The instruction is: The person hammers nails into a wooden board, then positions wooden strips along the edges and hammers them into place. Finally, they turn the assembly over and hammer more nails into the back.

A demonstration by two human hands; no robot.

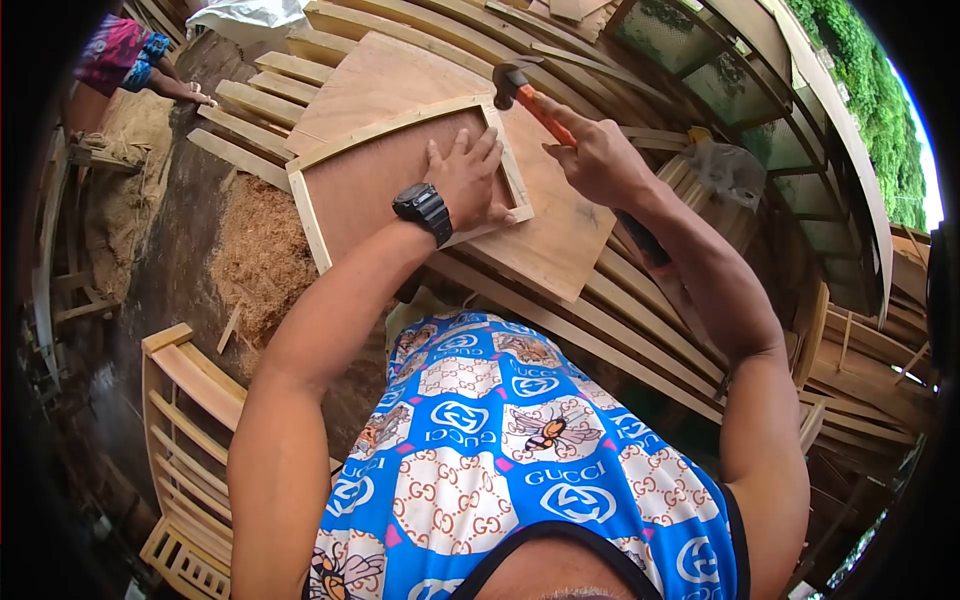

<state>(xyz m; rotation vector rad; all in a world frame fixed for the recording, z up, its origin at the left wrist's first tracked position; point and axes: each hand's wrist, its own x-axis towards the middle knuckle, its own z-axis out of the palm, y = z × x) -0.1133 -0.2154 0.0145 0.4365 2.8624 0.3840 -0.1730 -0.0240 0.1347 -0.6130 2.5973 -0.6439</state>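
My right hand [603, 160] is wrapped round the orange and black handle of a claw hammer [540, 112]. The hammer's dark head is up near the top right corner of a wooden frame [392, 128]. This frame has pale strips along its edges and a reddish-brown plywood panel [365, 190] inside. Flat on the panel's right part lies my left hand [465, 180], fingers spread, with a black watch on the wrist. Beneath the frame is a larger plywood sheet [555, 245].
Long wooden slats [590, 325] run under the plywood sheet. Sawdust [262, 250] is heaped on the ground at left, beside a slatted wooden chair [185, 430]. A person [130, 55] is at the upper left. Screened panels [740, 90] lean at the upper right, near a clear plastic bag [725, 170].
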